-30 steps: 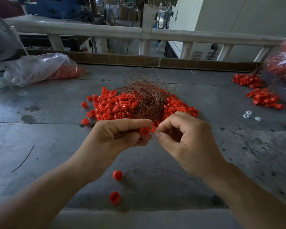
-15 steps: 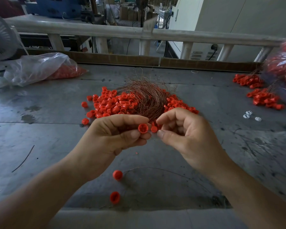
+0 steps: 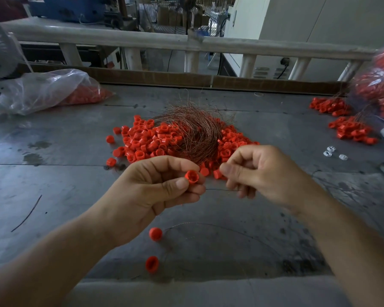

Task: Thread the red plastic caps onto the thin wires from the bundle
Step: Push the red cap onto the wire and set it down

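Above the scuffed grey counter (image 3: 53, 173), my left hand (image 3: 155, 191), pinching a round red cap (image 3: 192, 176), has drawn apart from my right hand (image 3: 259, 171), pinching a thin wire (image 3: 222, 190); the coppery bundle (image 3: 197, 134) lies behind.

the hands, fingertips together at the red cap (image 3: 192, 176) a second ago, have drawn apart. the right hand (image 3: 262, 173) has pulled off to the right, away from the left hand (image 3: 155, 187). a thin wire (image 3: 217, 189) now shows stretched between them.

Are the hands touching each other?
No, a gap shows between the left hand, pinching a red cap, and the right hand, with only a thin wire spanning it.
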